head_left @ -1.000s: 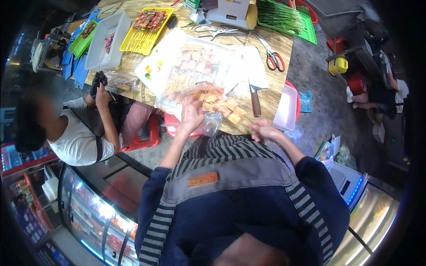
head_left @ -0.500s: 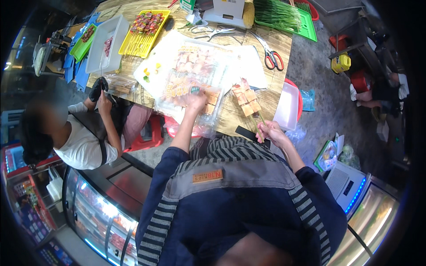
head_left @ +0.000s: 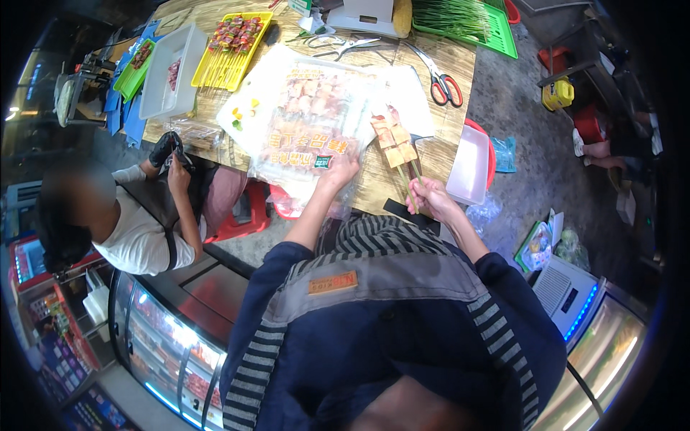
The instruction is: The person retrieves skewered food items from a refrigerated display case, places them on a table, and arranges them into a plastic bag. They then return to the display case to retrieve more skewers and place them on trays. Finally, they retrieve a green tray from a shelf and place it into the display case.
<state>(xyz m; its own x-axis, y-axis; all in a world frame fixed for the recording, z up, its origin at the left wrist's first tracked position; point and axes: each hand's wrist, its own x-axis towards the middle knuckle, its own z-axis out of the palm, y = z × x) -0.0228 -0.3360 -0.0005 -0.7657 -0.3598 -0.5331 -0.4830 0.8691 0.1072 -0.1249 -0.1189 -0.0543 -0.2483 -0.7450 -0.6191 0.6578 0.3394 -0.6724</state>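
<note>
In my right hand, close to the table's near edge, the fingers are closed round the stick ends of skewers threaded with flat, golden-brown square pieces. Their loaded ends point away from me over the table. My left hand grips the near right part of a clear plastic bag with orange print. Pale pieces in rows show through the bag's far half; glare and the print blur the rest. Beneath the bag lies a white sheet, overexposed by the light, with small yellow and green bits on its left.
Red-and-black-handled scissors and metal scissors lie beyond the bag. A yellow tray of skewers and a white bin stand left. A green tray holds long green stalks. A person sits at my left.
My left hand has moved right and slightly away, and the printed bag film now lies flatter over the square pieces it left showing before. My right hand's skewers have shifted slightly left.
</note>
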